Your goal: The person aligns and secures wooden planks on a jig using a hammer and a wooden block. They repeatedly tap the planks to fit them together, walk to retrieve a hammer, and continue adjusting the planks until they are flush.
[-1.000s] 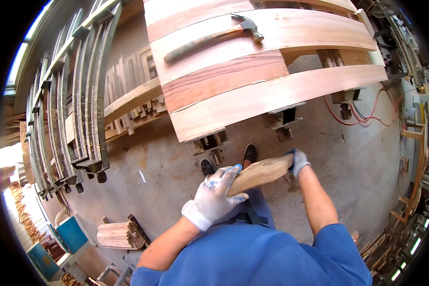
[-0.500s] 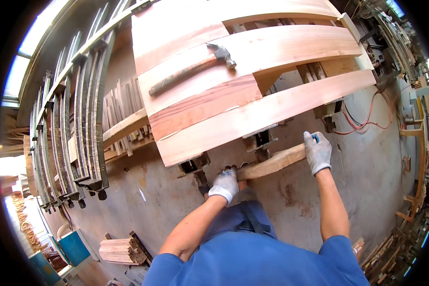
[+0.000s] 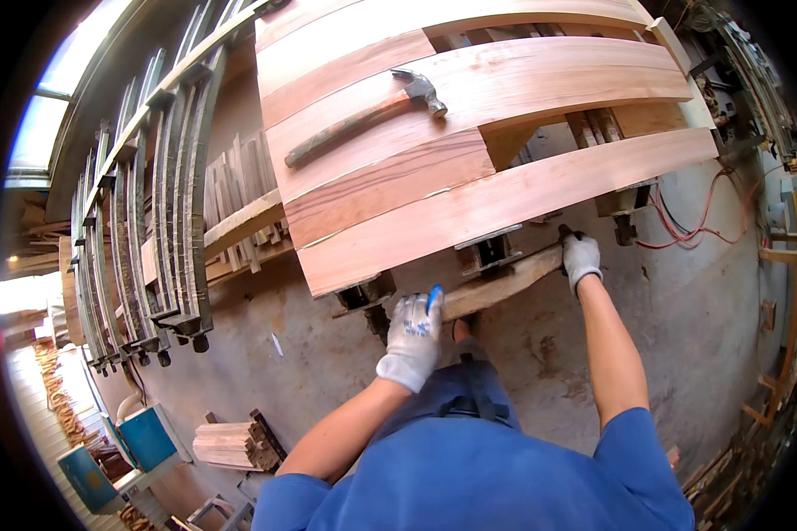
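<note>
Both my hands wear pale grey-white work gloves. Between them spans a rough, slightly bowed length of wood (image 3: 505, 283), just below the near edge of a panel of pinkish boards (image 3: 505, 199). My left hand (image 3: 413, 332) is closed at its left end, blue-tipped thumb up against the wood; the fingers' undersides are hidden. At the other end, my right hand (image 3: 581, 257) is closed round the wood with curled fingers. A claw hammer (image 3: 363, 119) lies on the panel. Metal clamp ends (image 3: 490, 252) stick out beneath the panel's near edge.
A rack of long bar clamps (image 3: 164, 203) stands at the left, with thin wood strips (image 3: 239, 199) behind. Bundled wood sticks (image 3: 235, 442) lie on the floor at lower left, near a blue-panelled machine (image 3: 148, 438). Red hose (image 3: 700, 226) trails on the right.
The wood has moved up closer to the panel's near edge, with my right hand at its end. My left hand has turned, its thumb now raised against the wood. The view has shifted slightly.
</note>
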`<action>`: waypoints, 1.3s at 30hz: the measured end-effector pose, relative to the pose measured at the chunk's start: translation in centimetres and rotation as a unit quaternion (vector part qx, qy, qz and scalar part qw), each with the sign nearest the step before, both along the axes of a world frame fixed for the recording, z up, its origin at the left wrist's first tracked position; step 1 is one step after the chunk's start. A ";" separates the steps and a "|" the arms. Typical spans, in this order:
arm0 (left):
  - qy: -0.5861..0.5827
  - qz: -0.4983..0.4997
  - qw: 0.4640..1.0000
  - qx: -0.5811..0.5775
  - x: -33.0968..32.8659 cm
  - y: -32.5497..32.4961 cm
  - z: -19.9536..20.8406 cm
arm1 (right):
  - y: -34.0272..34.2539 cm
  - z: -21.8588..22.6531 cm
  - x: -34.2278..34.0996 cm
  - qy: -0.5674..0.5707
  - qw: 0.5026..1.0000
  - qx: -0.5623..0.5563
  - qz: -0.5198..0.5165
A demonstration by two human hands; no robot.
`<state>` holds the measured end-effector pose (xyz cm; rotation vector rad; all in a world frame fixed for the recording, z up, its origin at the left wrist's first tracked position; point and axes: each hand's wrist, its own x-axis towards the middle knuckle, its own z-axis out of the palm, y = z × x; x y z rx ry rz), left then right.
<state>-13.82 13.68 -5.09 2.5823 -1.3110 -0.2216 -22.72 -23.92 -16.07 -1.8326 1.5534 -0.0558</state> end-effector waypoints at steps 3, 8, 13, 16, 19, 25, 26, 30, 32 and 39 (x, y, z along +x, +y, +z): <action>0.060 0.026 0.995 -0.078 0.5 0.2 5.7 | 1.7 -2.1 2.0 0.124 0.979 0.029 0.157; 0.091 -0.038 0.976 -0.195 1.9 -3.4 9.6 | 4.5 -16.7 -3.0 0.194 0.947 -0.022 0.255; 0.071 -0.070 0.971 -0.219 0.9 -8.4 10.8 | 13.4 -11.6 -4.9 -0.173 0.922 0.095 0.332; 0.099 -0.134 0.964 -0.209 0.1 -11.0 10.4 | 18.5 -7.3 -2.9 -0.289 0.901 0.207 0.248; 0.216 -0.168 0.936 -0.220 0.6 -11.4 10.1 | 22.2 -3.0 -1.0 -0.363 0.880 0.266 0.155; 0.079 -0.136 0.955 -0.251 7.9 -5.2 9.7 | 22.2 4.1 -1.3 -0.400 0.885 0.224 -0.080; 0.072 -0.106 0.964 -0.232 9.2 -3.7 9.4 | 21.4 5.6 -1.8 -0.418 0.871 0.212 -0.146; -0.010 -0.117 0.974 -0.194 14.0 0.4 8.0 | 17.6 11.1 -1.9 -0.480 0.853 -0.018 -0.204; -0.029 -0.121 0.975 -0.182 15.4 1.5 7.0 | 16.9 16.1 -0.7 -0.347 0.894 -0.269 -0.085; -0.008 -0.150 0.971 -0.188 15.8 0.7 6.4 | 14.2 17.9 -2.5 -0.007 0.826 -0.446 0.345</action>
